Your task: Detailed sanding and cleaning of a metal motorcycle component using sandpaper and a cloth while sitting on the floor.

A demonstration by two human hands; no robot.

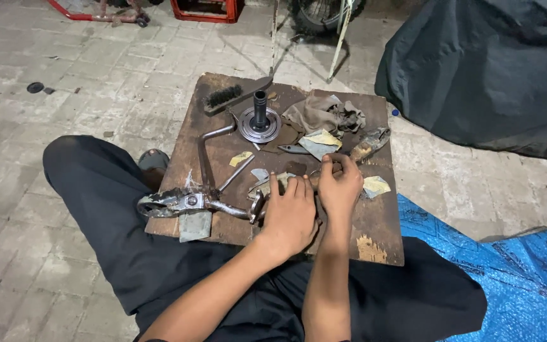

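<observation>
No packages, labels, signs or screens show anywhere in this view, neither on the wooden board nor on the paved floor around it.

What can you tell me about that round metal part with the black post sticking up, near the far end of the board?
The round metal part is a shiny, silvery disc with ringed grooves, lying flat on the worn wooden board. A dark cylindrical post rises upright from its middle, open at the top like a tube. It looks like steel, somewhat greasy. It sits toward the board's far edge, between a black-bristled brush and a crumpled brownish rag. A bent metal rod ends close beside it. Neither hand touches it.
</observation>
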